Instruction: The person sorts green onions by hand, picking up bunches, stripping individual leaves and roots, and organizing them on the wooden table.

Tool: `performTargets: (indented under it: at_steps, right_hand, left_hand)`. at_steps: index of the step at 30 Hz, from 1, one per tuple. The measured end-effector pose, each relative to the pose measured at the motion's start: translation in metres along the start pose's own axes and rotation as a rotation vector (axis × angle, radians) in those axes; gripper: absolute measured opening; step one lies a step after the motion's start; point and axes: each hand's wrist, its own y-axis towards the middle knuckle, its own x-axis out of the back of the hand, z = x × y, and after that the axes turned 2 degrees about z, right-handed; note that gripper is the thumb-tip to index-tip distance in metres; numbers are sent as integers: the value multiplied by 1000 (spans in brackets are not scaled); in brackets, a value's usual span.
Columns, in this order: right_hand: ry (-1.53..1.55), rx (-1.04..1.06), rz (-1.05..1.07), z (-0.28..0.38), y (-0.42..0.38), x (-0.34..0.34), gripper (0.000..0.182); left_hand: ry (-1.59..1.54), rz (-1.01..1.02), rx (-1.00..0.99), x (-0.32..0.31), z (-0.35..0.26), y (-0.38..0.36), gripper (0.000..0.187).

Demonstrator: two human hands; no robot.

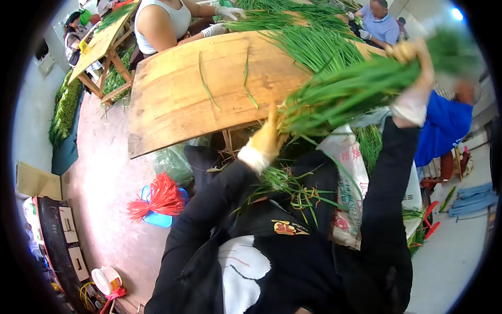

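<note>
A large bunch of Chinese chives [345,97] stretches between my two hands, above the table's near right edge. My left hand [265,137], in a yellow glove, is closed around the cut end of the bunch. Farther up the leaves, my right hand [415,60] is wrapped round the same bunch, raised to the right and smeared by motion. The leaf tips beyond it are blurred. Loose chive scraps [293,186] lie across my lap. More chives [324,47] are heaped on the wooden table [172,99], where two single leaves also lie.
A person in a white top [162,23] works across the table, and one in a blue shirt [384,23] sits farther back. Close on my right is a blue sleeve [442,125]. Red plastic ties [159,196] rest on a blue stool. A printed sack [349,183] stands beside my leg.
</note>
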Motion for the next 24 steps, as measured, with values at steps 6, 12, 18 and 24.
performTargets:
  at_steps: [6, 12, 18, 24]
  right_hand:
    - [121, 14, 1, 56, -75, 41, 25]
    - [268, 35, 572, 97, -114, 145, 39]
    - [433, 52, 818, 79, -141, 164, 36]
    - [313, 53, 469, 88, -170, 148, 41]
  left_hand:
    - [553, 476, 308, -44, 45, -100, 21]
    - [-998, 228, 778, -48, 127, -122, 28]
    - [-1252, 307, 624, -48, 39, -73, 25]
    - [-1013, 451, 707, -15, 38, -102, 16]
